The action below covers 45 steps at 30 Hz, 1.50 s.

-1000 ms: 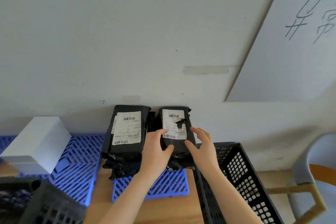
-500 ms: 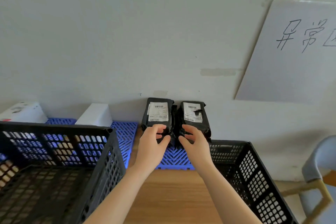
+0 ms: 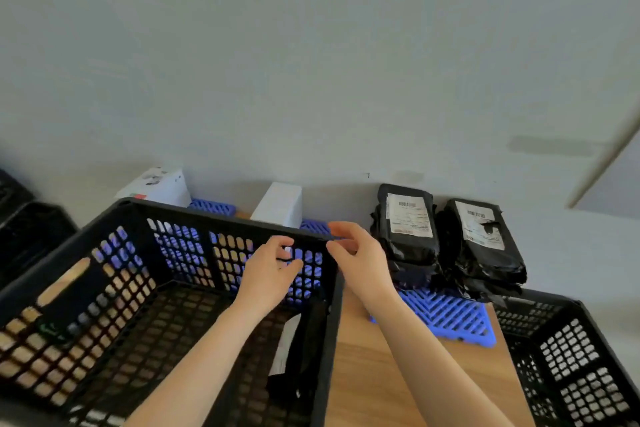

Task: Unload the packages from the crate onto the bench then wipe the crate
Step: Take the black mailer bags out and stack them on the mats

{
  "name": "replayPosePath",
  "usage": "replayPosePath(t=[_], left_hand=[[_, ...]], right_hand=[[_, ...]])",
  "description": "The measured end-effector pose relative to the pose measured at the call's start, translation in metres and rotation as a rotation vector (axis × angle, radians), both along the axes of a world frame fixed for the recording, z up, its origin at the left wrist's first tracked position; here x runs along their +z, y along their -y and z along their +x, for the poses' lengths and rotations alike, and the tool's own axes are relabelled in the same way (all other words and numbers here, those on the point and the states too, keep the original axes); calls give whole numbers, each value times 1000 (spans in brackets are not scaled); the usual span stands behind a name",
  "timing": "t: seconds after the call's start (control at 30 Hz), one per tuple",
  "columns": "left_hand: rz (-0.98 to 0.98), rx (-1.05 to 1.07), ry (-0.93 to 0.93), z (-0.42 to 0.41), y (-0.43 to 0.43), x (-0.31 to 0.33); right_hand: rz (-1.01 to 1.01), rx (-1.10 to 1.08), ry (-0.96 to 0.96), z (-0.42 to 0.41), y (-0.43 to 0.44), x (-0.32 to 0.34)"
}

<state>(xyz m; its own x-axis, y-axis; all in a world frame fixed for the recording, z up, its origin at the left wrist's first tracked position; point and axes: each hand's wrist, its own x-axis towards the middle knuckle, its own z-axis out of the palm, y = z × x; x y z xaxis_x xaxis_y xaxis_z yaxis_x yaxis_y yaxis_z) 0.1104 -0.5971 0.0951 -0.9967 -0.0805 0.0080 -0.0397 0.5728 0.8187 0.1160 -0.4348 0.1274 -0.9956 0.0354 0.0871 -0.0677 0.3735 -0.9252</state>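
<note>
The wooden bench (image 3: 374, 374) ran right up to the wall, and a blue plastic mat (image 3: 446, 319) lay flat on it at the back right, with two black packages (image 3: 408, 239) sitting side by side on the mat, touching each other, labels showing. A big black crate (image 3: 221, 218) took up the bench's left part just beside that mat, and a second crate (image 3: 554, 308) sat at the right end, its corner close to the mat. Behind the big crate there was another blue mat (image 3: 213, 207) and two white boxes (image 3: 278, 204), though I couldn't tell what exactly the boxes rested on.
</note>
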Motion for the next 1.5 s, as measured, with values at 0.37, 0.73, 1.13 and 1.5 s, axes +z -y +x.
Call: replayPosePath(t=[0.37, 0.73, 1.13, 1.5], left_hand=[[-192, -400, 791, -26, 103, -103], [-51, -744, 1177, -6, 70, -139], [-66, -634, 1088, -18, 101, -122], [36, -385, 899, -11, 133, -51]], right_hand=[[790, 299, 440, -42, 109, -90], [1570, 500, 523, -33, 112, -128], [1160, 271, 466, -34, 126, -102], [399, 137, 155, -21, 108, -46]])
